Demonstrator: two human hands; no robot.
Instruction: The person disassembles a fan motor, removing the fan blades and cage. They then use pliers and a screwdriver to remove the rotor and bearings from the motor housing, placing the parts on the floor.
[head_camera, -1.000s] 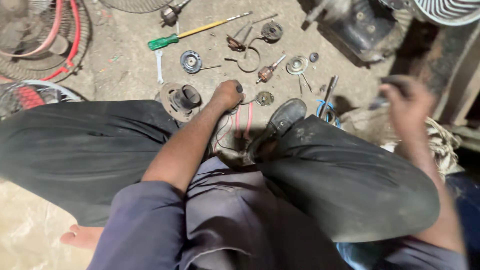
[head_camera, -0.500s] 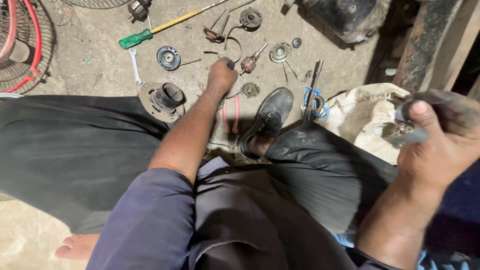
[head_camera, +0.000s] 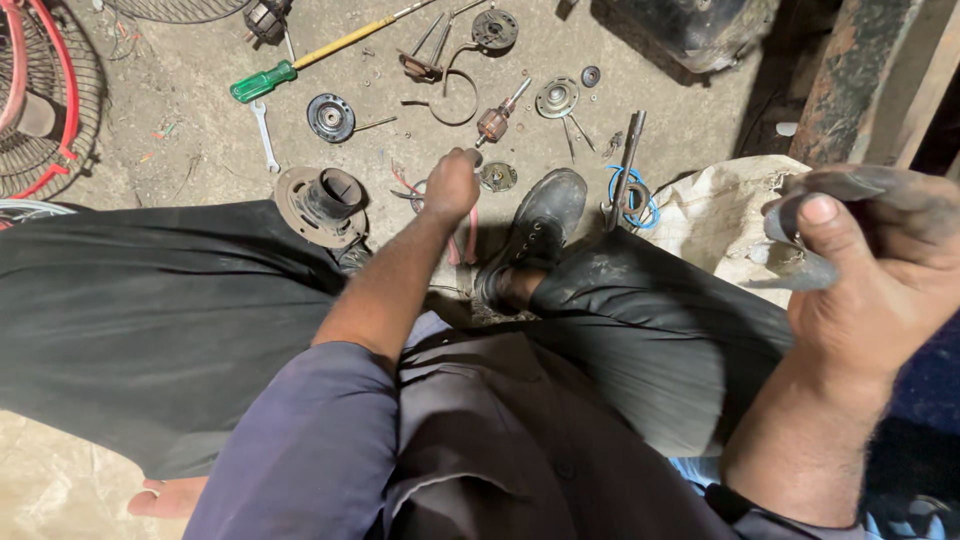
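Dusty concrete floor (head_camera: 180, 120) is strewn with dismantled motor parts: a green-handled screwdriver (head_camera: 262, 82), a small spanner (head_camera: 264, 135), a copper-wound rotor (head_camera: 494, 122), a round bearing plate (head_camera: 330, 117) and a rusty motor housing (head_camera: 322, 203). The left hand (head_camera: 452, 185) is stretched toward the floor beside a small round cap (head_camera: 497, 177), fingers curled (whether anything is pinched cannot be told). The right hand (head_camera: 880, 270) is closed around a dark greasy part (head_camera: 800, 215), raised near a pale sack (head_camera: 720, 215). Disassembly appears largely done; reassembly seems left.
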